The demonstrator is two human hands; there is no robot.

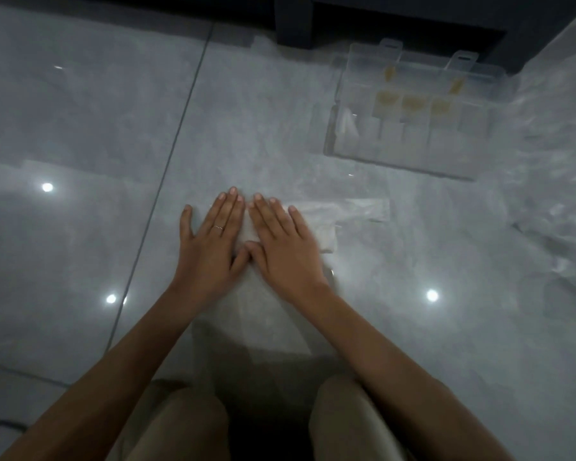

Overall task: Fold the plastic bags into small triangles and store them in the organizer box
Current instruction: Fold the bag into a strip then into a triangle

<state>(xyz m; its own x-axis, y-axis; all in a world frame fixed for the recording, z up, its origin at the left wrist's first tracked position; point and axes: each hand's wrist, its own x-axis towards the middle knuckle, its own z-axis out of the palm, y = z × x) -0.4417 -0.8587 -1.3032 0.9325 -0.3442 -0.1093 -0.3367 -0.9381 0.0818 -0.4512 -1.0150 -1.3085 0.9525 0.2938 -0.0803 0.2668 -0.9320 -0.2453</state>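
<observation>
Both hands are flat, fingers straight and close together. The left hand point(210, 241) and right hand point(286, 244) press the bag point(326, 224) onto the floor point(80, 128), thumbs meeting. The bag's folded strip runs out past the right hand, its far edge lying free. Left of the hands, glossy tile stretches beyond a grout line point(167, 161). Ahead and right of the grip sits the clear box point(413, 163), lid up behind. Three middle cells hold yellowish pieces and its left cell holds a white fold. Loose plastic point(552, 181) heaps up further right.
</observation>
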